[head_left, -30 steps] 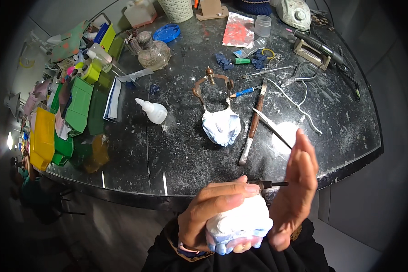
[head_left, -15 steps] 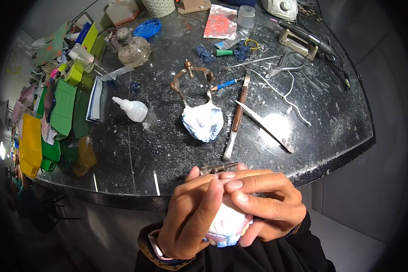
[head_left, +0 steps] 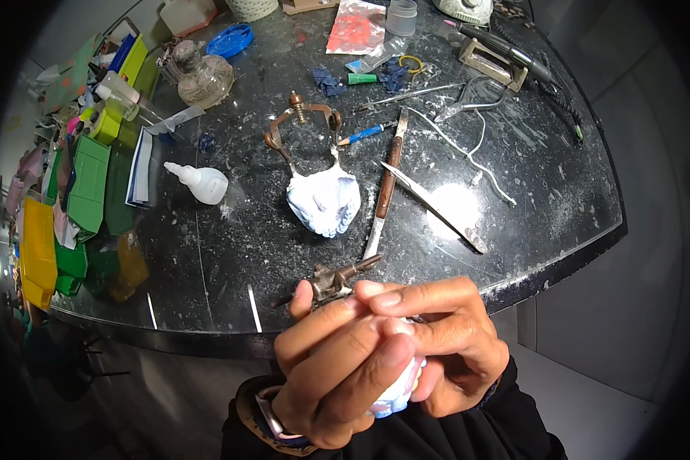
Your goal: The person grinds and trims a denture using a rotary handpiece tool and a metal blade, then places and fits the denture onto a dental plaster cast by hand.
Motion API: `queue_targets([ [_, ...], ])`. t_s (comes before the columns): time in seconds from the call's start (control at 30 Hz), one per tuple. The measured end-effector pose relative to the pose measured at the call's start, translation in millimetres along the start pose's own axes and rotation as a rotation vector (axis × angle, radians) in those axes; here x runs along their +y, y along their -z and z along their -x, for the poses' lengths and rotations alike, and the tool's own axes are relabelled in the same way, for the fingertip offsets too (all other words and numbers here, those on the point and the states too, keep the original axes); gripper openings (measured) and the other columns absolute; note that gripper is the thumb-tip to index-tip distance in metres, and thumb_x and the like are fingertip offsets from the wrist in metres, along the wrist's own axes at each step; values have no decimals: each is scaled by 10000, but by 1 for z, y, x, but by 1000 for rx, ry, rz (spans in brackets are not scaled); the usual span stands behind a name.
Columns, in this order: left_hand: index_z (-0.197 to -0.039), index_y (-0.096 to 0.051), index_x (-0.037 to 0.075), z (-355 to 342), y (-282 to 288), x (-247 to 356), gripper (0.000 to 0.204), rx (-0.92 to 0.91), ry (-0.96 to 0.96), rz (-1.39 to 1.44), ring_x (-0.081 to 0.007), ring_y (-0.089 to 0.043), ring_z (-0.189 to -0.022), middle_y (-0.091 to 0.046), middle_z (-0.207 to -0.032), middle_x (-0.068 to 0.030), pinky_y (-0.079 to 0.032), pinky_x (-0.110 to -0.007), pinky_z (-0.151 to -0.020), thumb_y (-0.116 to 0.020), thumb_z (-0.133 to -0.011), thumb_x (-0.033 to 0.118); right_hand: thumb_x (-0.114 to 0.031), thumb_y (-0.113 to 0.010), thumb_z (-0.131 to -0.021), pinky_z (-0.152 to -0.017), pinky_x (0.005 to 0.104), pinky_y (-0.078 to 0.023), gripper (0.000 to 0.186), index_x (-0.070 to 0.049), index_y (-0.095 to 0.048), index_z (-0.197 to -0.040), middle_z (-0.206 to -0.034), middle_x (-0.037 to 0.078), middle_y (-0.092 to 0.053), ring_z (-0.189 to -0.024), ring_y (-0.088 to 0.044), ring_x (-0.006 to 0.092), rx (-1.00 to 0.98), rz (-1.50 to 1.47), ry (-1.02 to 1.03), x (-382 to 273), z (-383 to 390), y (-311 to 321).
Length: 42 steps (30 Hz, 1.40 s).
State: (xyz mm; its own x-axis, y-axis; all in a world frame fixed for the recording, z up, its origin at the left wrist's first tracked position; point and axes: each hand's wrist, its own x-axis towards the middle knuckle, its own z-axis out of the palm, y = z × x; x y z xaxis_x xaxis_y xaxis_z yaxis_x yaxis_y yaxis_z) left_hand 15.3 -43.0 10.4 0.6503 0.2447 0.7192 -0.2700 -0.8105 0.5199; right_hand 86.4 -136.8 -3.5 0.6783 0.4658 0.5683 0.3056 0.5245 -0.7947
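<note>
My left hand (head_left: pixel 333 368) and my right hand (head_left: pixel 460 337) are both closed around a dental plaster cast (head_left: pixel 395 400), held low near the table's front edge. Pinkish material and tooth shapes show along its blue-white lower rim; my fingers hide most of the rest. Just past my left fingertips is a dark metal hinge piece (head_left: pixel 331 282) with a rod; whether it joins the held cast cannot be seen. Farther back lies another blue-white plaster cast (head_left: pixel 323 203), attached to a brass-coloured articulator frame (head_left: pixel 280 142).
Right of that cast, a wooden-handled wax knife (head_left: pixel 388 180) and a pointed blade (head_left: pixel 435 207) cross. A white dropper bottle (head_left: pixel 201 184) lies to the left. Green bins (head_left: pixel 90 184) and yellow bins (head_left: pixel 37 253) line the left side. A handpiece (head_left: pixel 506 52) rests at the back right.
My left hand has rolled over the held cast, covering more of its white face. The metal hinge piece now shows more fully. The table scene has shifted slightly left and up in view.
</note>
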Motion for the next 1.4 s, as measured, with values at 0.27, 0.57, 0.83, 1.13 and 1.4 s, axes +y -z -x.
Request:
queue_targets([
  [0.27, -1022, -581, 95, 1, -4, -2, 233, 5, -4, 7, -203, -540, -895, -539, -976, -38, -389, -421, -950, -596, -835, 234, -37, -583, -799, -863, 418, -472, 173, 69, -598, -936, -979, 227, -553, -983, -564, 375, 75, 40, -13, 0, 6, 1],
  [0.57, -1055, -563, 35, -8, 6, -5, 400, 40, 95, 219, -195, -569, -893, -558, -989, -72, -428, -382, -891, -679, -759, 277, -110, -641, -753, -870, 417, -481, 327, 57, -586, -1029, -1031, 209, -522, -977, -570, 340, 50, 130, 84, -2, 1, -8],
  [0.83, -1206, -394, -32, -5, 23, -24, 603, -257, 114, 500, -257, -552, -911, -465, -1039, -179, -467, -464, -863, -637, -743, 269, -39, -717, -651, -758, 325, -551, 297, 57, -634, -919, -927, 209, -567, -876, -616, 312, 99, 310, 186, -6, -4, -8],
  [1.13, -1233, -359, -36, -4, 22, -18, 699, -270, 209, 586, -245, -544, -926, -465, -1038, -175, -452, -446, -884, -676, -731, 333, -43, -735, -634, -742, 303, -556, 314, 42, -640, -921, -911, 183, -576, -841, -627, 289, 88, 394, 225, -10, -3, -7],
  [1.4, -1165, -369, -94, 5, 9, -20, 693, -238, 230, 795, -347, -515, -1048, -451, -1150, -300, -405, -414, -902, -698, -734, 339, -77, -723, -674, -676, 294, -547, 339, 38, -627, -978, -905, 163, -610, -809, -635, 242, -31, 417, 99, -20, 0, -2],
])
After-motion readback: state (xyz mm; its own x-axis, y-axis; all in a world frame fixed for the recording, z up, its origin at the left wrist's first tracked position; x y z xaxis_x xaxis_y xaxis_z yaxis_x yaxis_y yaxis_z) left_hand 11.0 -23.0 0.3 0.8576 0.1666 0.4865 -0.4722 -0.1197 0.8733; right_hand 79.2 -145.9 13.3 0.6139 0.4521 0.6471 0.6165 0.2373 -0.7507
